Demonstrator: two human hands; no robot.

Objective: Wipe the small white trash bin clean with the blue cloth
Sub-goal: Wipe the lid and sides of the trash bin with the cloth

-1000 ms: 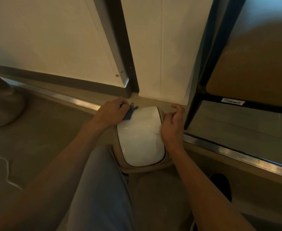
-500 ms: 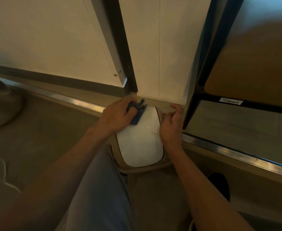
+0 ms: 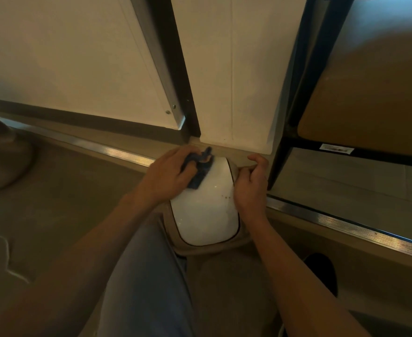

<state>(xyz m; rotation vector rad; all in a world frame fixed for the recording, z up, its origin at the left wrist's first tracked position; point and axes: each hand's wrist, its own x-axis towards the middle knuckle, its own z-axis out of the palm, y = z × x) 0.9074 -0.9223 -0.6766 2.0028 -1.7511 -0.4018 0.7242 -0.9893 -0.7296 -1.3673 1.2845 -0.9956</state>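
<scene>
Left hand (image 3: 168,175) clutching blue cloth (image 3: 199,169) on far-left white lid (image 3: 203,205) of small trash bin (image 3: 214,249); right hand (image 3: 251,186) gripping its right rim; risk: brown specks (image 3: 225,197) beside that hand missed.

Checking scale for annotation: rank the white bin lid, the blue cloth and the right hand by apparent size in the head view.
1. white bin lid, clearly largest.
2. right hand.
3. blue cloth, smallest as seen, though the left hand gripping it hides part, so its full size is unsure.

Left hand (image 3: 168,176) at 10 o'clock, fingers curled, gripping. Right hand (image 3: 251,186) at 2 o'clock, fingers curled, clasping. Both forearms extended forward.
</scene>
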